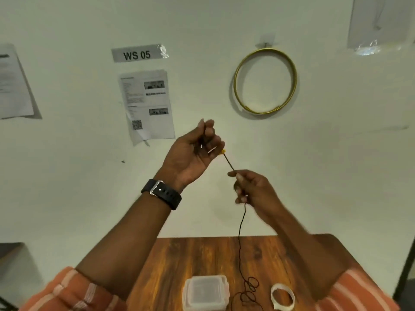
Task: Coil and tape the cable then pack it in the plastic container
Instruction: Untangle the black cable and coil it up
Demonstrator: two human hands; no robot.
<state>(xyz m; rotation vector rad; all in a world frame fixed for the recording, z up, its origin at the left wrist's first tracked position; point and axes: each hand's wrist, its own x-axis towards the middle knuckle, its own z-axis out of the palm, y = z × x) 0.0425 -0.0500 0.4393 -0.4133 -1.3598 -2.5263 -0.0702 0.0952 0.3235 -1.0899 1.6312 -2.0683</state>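
Because coiling needs a fixed start, the left hand (193,151) is raised high, its grip closed on the yellow-tipped end of the cable (239,232), while the right hand (251,189) pinches the strand just below, probably to feed slack. The rest hangs down to a loose tangle on the surface (179,257), likely so it can draw up freely. The plastic container (205,292), lid on, and the tape roll (282,297) lie either side of that tangle, within reach for later; the coil looks barely begun.
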